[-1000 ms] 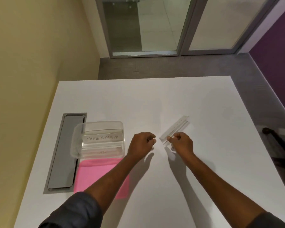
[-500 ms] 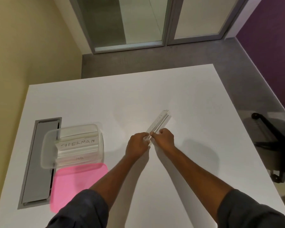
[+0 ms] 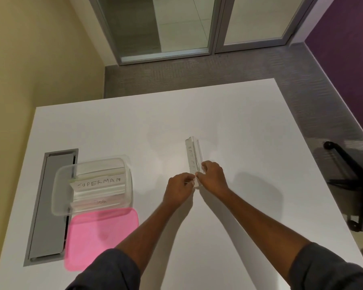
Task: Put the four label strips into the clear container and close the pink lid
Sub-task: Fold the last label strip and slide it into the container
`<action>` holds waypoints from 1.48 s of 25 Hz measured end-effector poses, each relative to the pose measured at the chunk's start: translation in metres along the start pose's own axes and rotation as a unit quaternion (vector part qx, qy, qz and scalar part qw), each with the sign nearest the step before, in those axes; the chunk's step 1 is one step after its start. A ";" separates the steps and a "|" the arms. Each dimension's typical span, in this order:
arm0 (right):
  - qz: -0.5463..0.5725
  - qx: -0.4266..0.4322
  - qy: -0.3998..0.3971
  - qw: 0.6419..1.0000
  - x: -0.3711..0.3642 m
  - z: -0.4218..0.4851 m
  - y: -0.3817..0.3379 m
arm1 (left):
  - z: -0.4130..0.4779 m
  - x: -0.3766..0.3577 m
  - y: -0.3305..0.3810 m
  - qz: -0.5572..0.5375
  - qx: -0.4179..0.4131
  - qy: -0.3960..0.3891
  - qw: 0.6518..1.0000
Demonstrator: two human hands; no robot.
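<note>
Head view: a label strip [image 3: 192,156] (lettering partly hidden) lies on the white tabletop [image 3: 239,132], its near end pinched by both hands, left hand [image 3: 179,188] and right hand [image 3: 213,175]. Well left, the clear container [image 3: 59,197] holds strips, one reading SUPERMAN. The pink lid [image 3: 99,237] lies just before it.
</note>
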State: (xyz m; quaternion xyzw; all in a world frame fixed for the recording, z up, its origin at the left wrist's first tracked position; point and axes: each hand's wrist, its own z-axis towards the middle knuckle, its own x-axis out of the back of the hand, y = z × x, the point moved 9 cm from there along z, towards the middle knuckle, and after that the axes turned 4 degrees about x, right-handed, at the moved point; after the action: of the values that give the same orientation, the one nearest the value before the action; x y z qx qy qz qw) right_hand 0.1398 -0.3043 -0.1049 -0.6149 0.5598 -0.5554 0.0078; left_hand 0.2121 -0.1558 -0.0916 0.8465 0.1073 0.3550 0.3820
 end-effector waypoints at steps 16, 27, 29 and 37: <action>-0.242 0.236 -0.092 0.937 -0.007 -0.019 -0.031 | 0.016 0.053 -0.019 0.236 -0.143 0.096 0.956; -0.340 0.284 -0.045 0.895 -0.013 -0.026 -0.016 | 0.009 0.049 -0.006 0.344 -0.240 0.031 0.907; -0.325 0.292 -0.030 0.899 -0.010 -0.027 -0.017 | 0.007 0.052 -0.006 0.342 -0.240 0.031 0.908; -0.271 0.263 -0.080 0.923 0.007 -0.042 -0.034 | -0.006 0.061 -0.014 0.350 -0.214 -0.007 0.912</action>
State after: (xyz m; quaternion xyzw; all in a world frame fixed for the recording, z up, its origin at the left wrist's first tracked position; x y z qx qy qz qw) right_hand 0.1323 -0.2708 -0.0633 -0.7610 0.2033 -0.6128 0.0635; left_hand 0.2541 -0.1153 -0.0672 0.7304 -0.2773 0.4742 0.4059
